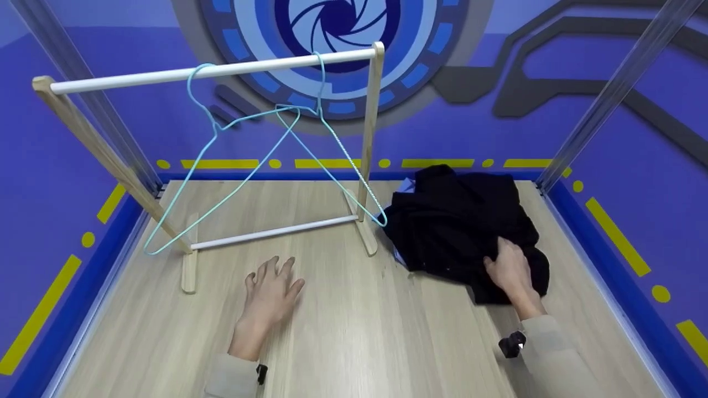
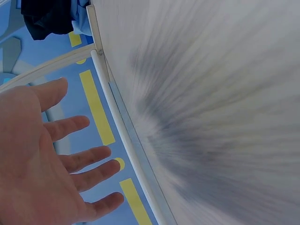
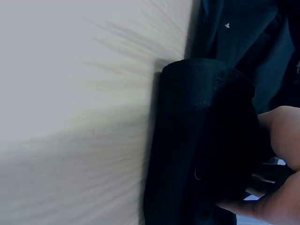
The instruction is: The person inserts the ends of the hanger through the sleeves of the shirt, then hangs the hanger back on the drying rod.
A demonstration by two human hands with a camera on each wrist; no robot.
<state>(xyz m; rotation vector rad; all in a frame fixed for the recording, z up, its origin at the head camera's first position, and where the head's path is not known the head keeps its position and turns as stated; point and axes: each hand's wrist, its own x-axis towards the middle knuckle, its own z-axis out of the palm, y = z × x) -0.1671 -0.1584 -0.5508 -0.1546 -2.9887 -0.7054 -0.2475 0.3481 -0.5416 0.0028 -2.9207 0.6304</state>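
Note:
A heap of black clothing [image 1: 453, 221] lies on the right of the table, with a bit of light blue cloth [image 1: 406, 186] showing from under its left side. My right hand [image 1: 510, 268] grips the near right part of this heap, its fingertips partly sunk in the cloth. In the right wrist view, a tube-like, hemmed piece of the black clothing [image 3: 197, 122] lies by the thumb and finger. My left hand [image 1: 271, 293] hovers over the table with spread, relaxed fingers and holds nothing; the left wrist view shows its palm [image 2: 33, 159] bare.
Left of the heap stands a wooden rack with a white top rail [image 1: 249, 67] and a lower bar [image 1: 276, 232]. Two light blue hangers [image 1: 191, 171] hang from the rail, the right one reaching the heap's edge. Blue panels [image 1: 636, 182] enclose the table's back and sides.

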